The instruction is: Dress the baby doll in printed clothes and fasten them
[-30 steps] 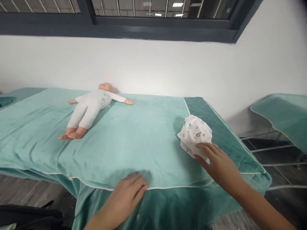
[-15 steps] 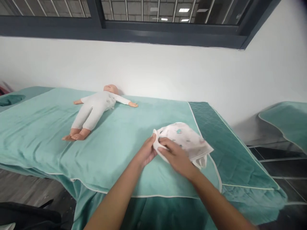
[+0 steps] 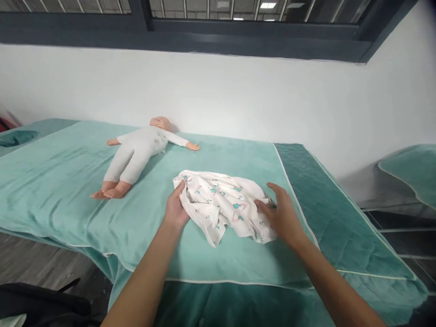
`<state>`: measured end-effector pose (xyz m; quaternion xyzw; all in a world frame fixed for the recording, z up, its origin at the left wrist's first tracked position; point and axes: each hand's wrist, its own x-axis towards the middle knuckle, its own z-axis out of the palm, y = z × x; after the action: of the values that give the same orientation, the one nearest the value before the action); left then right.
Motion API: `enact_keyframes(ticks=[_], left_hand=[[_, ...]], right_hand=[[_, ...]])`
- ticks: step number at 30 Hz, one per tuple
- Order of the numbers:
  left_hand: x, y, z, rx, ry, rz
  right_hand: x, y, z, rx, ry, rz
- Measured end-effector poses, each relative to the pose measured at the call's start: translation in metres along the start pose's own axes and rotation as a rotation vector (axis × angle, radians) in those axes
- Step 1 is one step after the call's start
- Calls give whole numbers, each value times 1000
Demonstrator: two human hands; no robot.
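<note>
A crumpled white baby garment [image 3: 225,200] with a small teal and pink print lies on the light green blanket; its exact shape is hidden in the folds. My left hand [image 3: 176,206] grips its left edge, thumb on top and fingers underneath. At the other end, my right hand [image 3: 281,213] has thumb and fingers spread apart beside the fabric, with the fingertips at its right edge. A baby doll [image 3: 139,147] in a white suit lies on its back further left, arms out, apart from both hands.
The light green blanket [image 3: 231,268] covers most of the bed, over a darker quilted cover [image 3: 327,209]. A white wall [image 3: 218,95] and a dark window frame [image 3: 252,43] stand behind. A black bag [image 3: 41,304] is at the lower left, and another green-covered surface [image 3: 415,168] at the right.
The garment, bunched between both hands before, is now spread wider on the blanket. My left hand has moved left with its edge; my right hand has moved right and opened.
</note>
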<state>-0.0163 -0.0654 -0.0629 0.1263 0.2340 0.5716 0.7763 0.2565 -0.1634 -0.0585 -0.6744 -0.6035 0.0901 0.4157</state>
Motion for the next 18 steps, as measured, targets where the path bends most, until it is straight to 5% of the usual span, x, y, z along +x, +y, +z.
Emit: enact_keyframes(ticks=[3, 9, 13, 18], left_hand=[[-1, 1, 0, -48, -9, 2], [-3, 1, -2, -74, -4, -1], [-5, 1, -2, -92, 5, 15], [-4, 0, -4, -111, 13, 39]], right_hand=[[-1, 6, 8, 84, -156, 185], [12, -20, 8, 277, -302, 286], [23, -29, 2, 600, -437, 380], [21, -46, 12, 796, -475, 286]])
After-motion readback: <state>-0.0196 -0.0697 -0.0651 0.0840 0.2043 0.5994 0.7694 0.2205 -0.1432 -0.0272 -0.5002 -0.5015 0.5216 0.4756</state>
